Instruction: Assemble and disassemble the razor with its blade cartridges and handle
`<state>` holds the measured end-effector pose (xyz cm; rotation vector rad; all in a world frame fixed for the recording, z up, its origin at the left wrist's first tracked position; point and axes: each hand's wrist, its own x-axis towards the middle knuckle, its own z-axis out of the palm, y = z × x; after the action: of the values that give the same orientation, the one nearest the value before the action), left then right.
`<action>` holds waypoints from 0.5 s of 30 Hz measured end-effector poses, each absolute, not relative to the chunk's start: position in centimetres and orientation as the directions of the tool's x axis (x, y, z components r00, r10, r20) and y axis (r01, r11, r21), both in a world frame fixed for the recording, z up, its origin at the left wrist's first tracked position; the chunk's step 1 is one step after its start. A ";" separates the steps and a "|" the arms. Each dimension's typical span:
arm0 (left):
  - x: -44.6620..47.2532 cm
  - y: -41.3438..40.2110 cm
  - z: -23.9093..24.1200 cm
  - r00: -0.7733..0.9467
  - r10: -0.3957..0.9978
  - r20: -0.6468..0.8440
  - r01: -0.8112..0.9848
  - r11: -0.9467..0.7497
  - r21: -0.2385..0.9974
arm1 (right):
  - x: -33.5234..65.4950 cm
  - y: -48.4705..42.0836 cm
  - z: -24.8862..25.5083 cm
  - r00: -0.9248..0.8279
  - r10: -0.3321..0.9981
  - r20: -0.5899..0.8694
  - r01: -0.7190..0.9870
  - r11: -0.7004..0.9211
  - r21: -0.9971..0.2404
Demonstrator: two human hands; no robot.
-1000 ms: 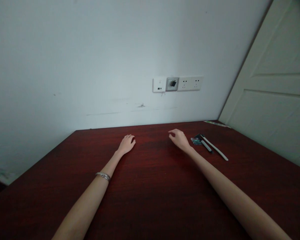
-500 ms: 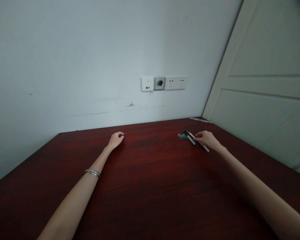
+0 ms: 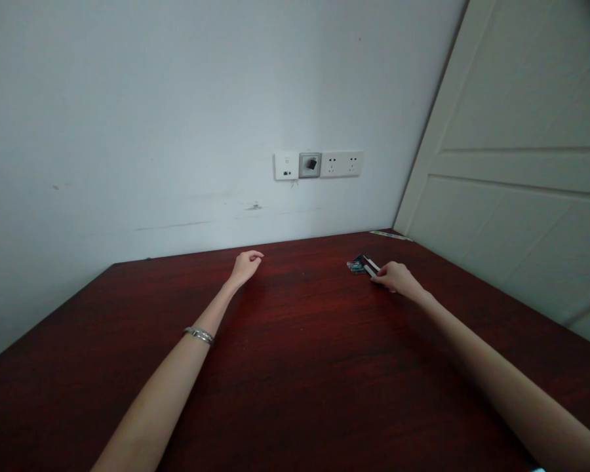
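Reaching to the far right part of the table (image 3: 295,367), the right hand (image 3: 398,278) is recorded in the head view with its fingers curled down onto the pens (image 3: 372,267). Only a short white-and-dark end of the pens shows ahead of the knuckles; the rest is covered by the hand. A second ago this hand was held near the middle of the table, apart from the pens, and half a second ago it had just been brought to their near side. It has now been moved forward over them, so contact has been made. Whether a closed grasp has been formed cannot be told, and the pens appear to lie on the wood. A small dark packet (image 3: 356,264) is noted just beside the pen tips, on their left. The left hand (image 3: 246,265) is rested on the table well apart from the pens, relaxed and half-curled with nothing held, and has been shifted only slightly. A bracelet (image 3: 199,335) is worn on that forearm. Sockets (image 3: 319,164) are set in the wall (image 3: 128,131), a door (image 3: 521,164) is seen at the right, and a strip of paper (image 3: 386,234) is noted at the back corner.
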<state>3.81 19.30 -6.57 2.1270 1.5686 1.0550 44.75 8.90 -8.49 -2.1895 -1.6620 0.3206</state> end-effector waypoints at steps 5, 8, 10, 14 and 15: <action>6.1 18.9 -6.3 0.180 0.894 0.410 0.640 -0.423 0.641 | 44.9 8.3 -8.3 0.319 0.944 0.077 0.851 -0.250 -0.462; 7.0 18.5 -5.9 0.202 0.878 0.434 0.607 -0.460 0.648 | 44.9 7.9 -7.6 0.345 0.930 0.131 0.831 -0.237 -0.503; 7.4 18.1 -5.6 0.209 0.870 0.447 0.584 -0.478 0.656 | 44.2 7.6 -6.8 0.348 0.922 0.169 0.811 -0.206 -0.547; 8.5 17.1 -5.3 0.220 0.864 0.453 0.465 -0.501 0.730 | 40.2 7.2 -4.9 0.301 0.929 0.217 0.752 -0.091 -0.653; 8.8 16.8 -5.3 0.224 0.868 0.443 0.422 -0.496 0.759 | 38.8 7.1 -4.5 0.275 0.934 0.228 0.734 -0.051 -0.677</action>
<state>8.80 16.84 -5.25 2.0180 1.1851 1.2135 38.79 7.14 -4.51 -1.8324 -1.5095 0.3551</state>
